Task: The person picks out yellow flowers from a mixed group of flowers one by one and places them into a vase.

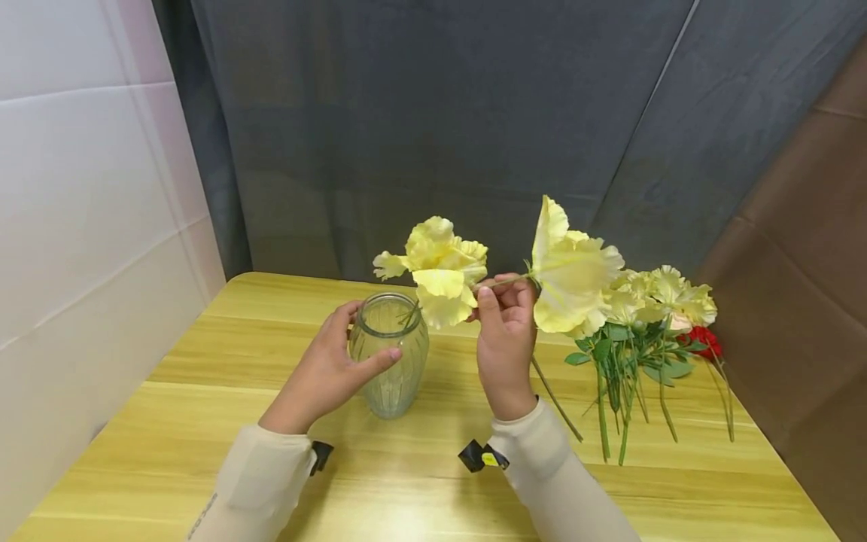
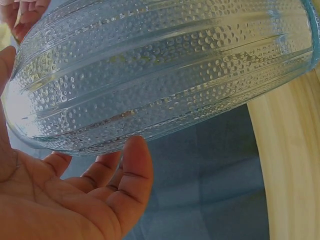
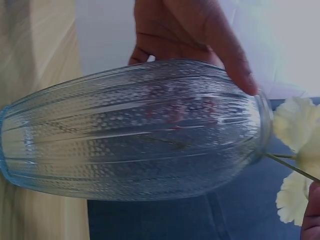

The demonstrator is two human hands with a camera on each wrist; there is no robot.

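Observation:
My left hand (image 1: 339,361) grips the ribbed clear glass vase (image 1: 393,376) near its top, thumb across the front and fingers round the far left side. The vase stands upright on the table; its dimpled wall fills much of the left wrist view. My right hand (image 1: 504,339) pinches a thin stem between thumb and fingers, just right of the rim. One yellow artificial flower (image 1: 572,282) spreads to the right of that hand. Another yellow bloom (image 1: 440,267) leans over the rim's right side. Thin green stems (image 3: 292,167) run from the vase mouth toward the right hand.
Several more flowers lie on the right of the wooden table (image 1: 203,421), with pale yellow blooms (image 1: 670,293), green leaves (image 1: 603,346) and a red bloom (image 1: 704,342). A grey curtain (image 1: 406,135) hangs behind, with a white side panel (image 1: 95,211) and a brown one (image 1: 806,286).

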